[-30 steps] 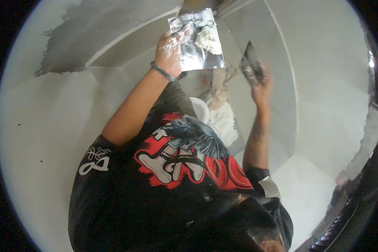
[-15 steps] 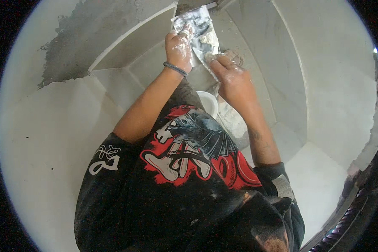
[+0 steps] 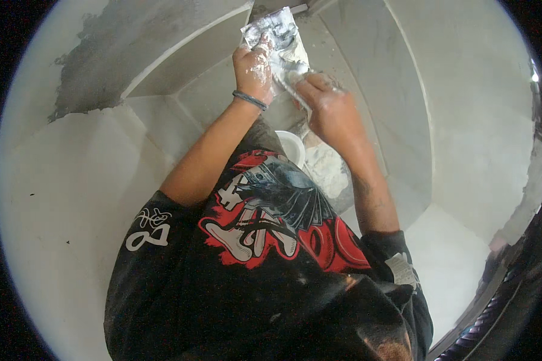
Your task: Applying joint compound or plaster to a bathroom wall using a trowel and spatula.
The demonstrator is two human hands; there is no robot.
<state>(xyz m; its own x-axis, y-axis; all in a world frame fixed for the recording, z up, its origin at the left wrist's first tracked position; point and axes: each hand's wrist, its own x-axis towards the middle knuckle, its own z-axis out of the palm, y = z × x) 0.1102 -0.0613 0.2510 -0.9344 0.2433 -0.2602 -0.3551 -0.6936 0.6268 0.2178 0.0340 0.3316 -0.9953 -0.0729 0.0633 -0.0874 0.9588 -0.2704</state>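
My left hand (image 3: 253,73), flecked with white, grips a flat rectangular metal plate (image 3: 260,29) by its near left side, thumb lying over the top. Wet white plaster (image 3: 295,55) is smeared over the plate, thickest toward its right edge. My right hand (image 3: 337,109) is closed round a putty knife (image 3: 294,91), its thin blade against the plate's near right part and streaked with plaster. Fingers hide the knife's handle. Both hands are close together in front of me at the top of the view.
Below my hands stands a white bucket (image 3: 294,144), partly hidden by my body. Beside it lies white powdery material (image 3: 326,168). Pale walls curve round on both sides; a rough dark grey patch (image 3: 96,78) marks the left one. A dark ribbed hose-like thing (image 3: 485,319) runs at lower right.
My right hand has shifted slightly up and left with the putty knife, whose blade has turned against the plate. The plate stays in my left hand. The whole view has moved a little.
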